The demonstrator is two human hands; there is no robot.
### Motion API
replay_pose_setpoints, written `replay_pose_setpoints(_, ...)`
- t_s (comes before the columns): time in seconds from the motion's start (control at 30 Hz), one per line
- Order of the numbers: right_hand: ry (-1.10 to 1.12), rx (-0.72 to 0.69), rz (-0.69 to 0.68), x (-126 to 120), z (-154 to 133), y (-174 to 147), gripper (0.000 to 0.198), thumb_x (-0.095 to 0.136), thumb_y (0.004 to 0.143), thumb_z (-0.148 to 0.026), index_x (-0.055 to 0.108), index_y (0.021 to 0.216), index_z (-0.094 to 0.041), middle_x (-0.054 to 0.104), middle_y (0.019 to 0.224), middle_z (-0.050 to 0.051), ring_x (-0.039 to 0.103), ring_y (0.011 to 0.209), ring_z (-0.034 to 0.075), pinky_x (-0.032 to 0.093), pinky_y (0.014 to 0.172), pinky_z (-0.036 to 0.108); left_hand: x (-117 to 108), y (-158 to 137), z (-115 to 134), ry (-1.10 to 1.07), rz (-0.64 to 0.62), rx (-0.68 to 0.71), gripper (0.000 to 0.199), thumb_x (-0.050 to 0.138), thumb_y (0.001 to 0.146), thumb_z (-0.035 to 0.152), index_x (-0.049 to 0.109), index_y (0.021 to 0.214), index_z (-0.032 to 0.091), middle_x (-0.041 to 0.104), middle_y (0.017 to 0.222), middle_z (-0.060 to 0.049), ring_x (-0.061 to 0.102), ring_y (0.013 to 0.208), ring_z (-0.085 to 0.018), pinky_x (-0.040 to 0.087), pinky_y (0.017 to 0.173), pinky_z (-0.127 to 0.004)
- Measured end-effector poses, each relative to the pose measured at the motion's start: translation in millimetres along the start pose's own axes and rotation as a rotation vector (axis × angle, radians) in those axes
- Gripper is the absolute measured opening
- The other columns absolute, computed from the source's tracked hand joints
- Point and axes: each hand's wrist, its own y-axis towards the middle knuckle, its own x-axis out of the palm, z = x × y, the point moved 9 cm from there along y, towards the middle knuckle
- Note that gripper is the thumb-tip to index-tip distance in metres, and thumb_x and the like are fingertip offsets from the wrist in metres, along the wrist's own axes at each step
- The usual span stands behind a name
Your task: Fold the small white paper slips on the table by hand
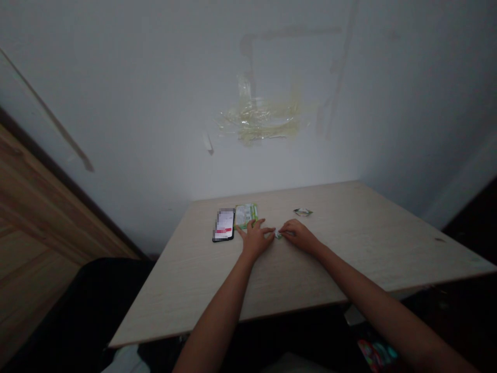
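Between my two hands is a small white-and-green piece (278, 234), low over the table or on it; its kind is too small to make out. My left hand (254, 240) has thumb and forefinger closed at the left edge of this piece, while its other fingers spread toward the green packet (246, 213). From the right, my right hand (300, 236) pinches the piece with its fingers bunched together. A phone (224, 226) with a lit, partly blurred screen lies left of the packet. Beyond my right hand lies a small green-and-white folded piece (303, 212).
The pale wooden table (186, 290) meets a grey wall (155, 129) with shiny tape (267, 122) stuck on it. A wooden panel (34, 207) stands at left, with a dark chair-like shape (97, 305) before it. Colourful fabric (376, 355) shows below the table's front edge.
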Motion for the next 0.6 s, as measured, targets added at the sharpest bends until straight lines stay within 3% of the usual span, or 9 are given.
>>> replay_pose_setpoints(0.27, -0.089, -0.031, 0.007, 3, 0, 2, 0.017, 0.063, 0.088, -0.020, 0.077, 0.098, -0.020, 0.070, 0.093, 0.009, 0.061, 0.093, 0.022, 0.048, 0.088, 0.038, -5, 2, -3, -0.065, 0.028, -0.040, 0.020, 0.064, 0.084, 0.046, 0.072, 0.102, 0.042, 0.053, 0.142, 0.002, 0.035, 0.136, -0.031, 0.005, 0.109, -0.075)
replay_pose_setpoints(0.43, -0.040, -0.080, 0.023, 1, -8, 2, 0.011, 0.066, 0.086, -0.020, 0.076, 0.091, -0.021, 0.070, 0.108, 0.009, 0.059, 0.107, 0.023, 0.046, 0.097, 0.042, -14, 0, 0, -0.070, 0.116, -0.028, 0.011, 0.066, 0.084, 0.040, 0.073, 0.092, 0.037, 0.057, 0.135, 0.001, 0.041, 0.131, -0.029, 0.006, 0.110, -0.074)
replay_pose_setpoints(0.6, -0.050, -0.090, -0.011, 6, -9, 3, 0.009, 0.066, 0.086, -0.020, 0.075, 0.090, -0.020, 0.073, 0.100, 0.008, 0.062, 0.103, 0.022, 0.047, 0.095, 0.040, -16, 0, 3, -0.079, 0.136, -0.006, 0.009, 0.066, 0.084, 0.038, 0.075, 0.085, 0.036, 0.060, 0.132, 0.003, 0.043, 0.129, -0.028, 0.004, 0.111, -0.073)
